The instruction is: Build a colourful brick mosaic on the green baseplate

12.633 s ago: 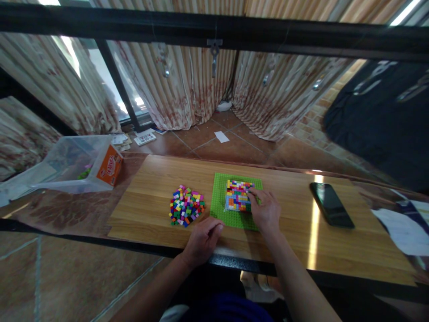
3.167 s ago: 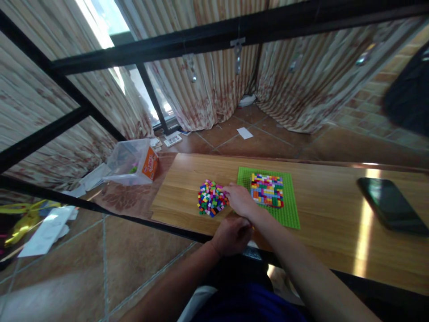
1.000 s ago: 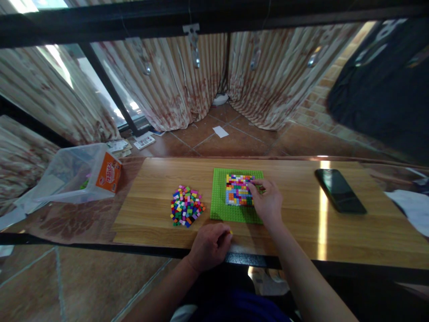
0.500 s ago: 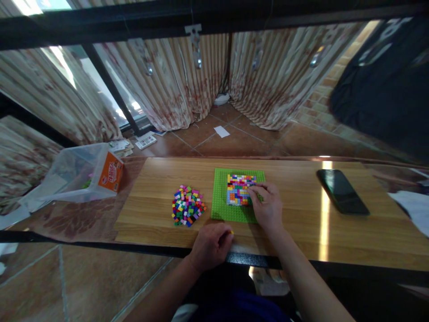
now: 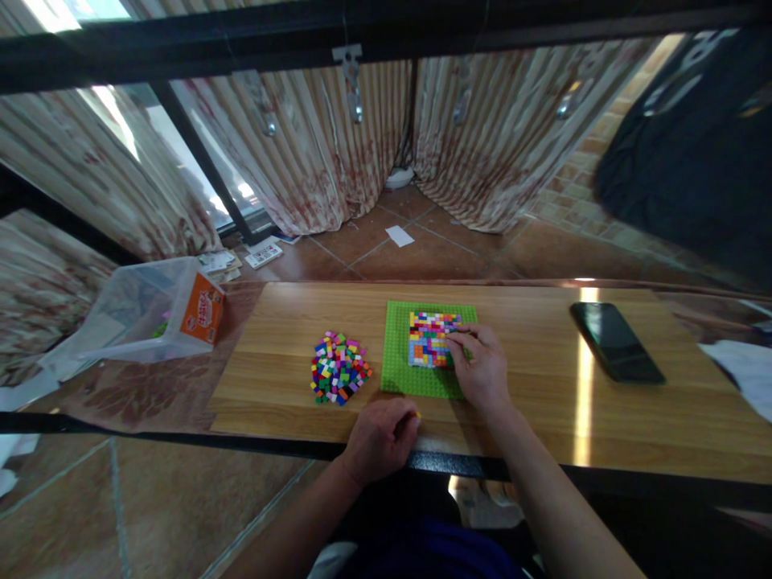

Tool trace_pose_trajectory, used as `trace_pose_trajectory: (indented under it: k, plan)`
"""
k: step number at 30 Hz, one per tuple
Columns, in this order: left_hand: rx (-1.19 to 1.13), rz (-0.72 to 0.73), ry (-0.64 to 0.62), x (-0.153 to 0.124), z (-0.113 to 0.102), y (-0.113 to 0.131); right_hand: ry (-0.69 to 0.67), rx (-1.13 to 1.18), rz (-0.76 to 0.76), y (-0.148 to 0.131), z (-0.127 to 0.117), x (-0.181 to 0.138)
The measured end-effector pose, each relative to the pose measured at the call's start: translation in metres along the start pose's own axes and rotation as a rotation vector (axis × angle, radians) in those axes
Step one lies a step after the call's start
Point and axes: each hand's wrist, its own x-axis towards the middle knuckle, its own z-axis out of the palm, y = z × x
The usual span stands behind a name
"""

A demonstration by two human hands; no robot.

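A green studded baseplate point(image 5: 395, 370) lies on the table, and a block of many-coloured toy bricks point(image 5: 429, 342) covers its middle. My right hand point(image 5: 482, 368) reaches over the plate's right side. Its thumb and forefinger are pinched at the right edge of the bricks; whatever lies between the fingertips is too small to make out. My left hand point(image 5: 383, 438) rests closed at the table's front edge, below the plate. A small yellow brick point(image 5: 418, 415) pokes out from its fingertips. Left of the plate is a heap of loose coloured bricks point(image 5: 339, 368).
On the right of the wooden table point(image 5: 531, 402) lies a black phone point(image 5: 616, 343), with white paper point(image 5: 739, 366) beyond it. A clear plastic box point(image 5: 145, 322) with an orange label lies at the far left. A dark bar point(image 5: 374, 36) crosses the top.
Almost nothing differs. Both hands keep their places and grips; the whole view has shifted very slightly.
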Motion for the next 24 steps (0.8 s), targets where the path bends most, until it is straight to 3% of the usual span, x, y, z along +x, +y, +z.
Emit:
trace_pose_trajectory:
  k: [6, 24]
  plan:
    - [0.023, 0.004, -0.011, 0.001, -0.001, 0.001, 0.047, 0.12, 0.098, 0.002, -0.002, 0.007]
    - [0.021, -0.001, -0.008, 0.0, 0.001, 0.001, -0.044, 0.347, 0.369, 0.023, 0.005, 0.021]
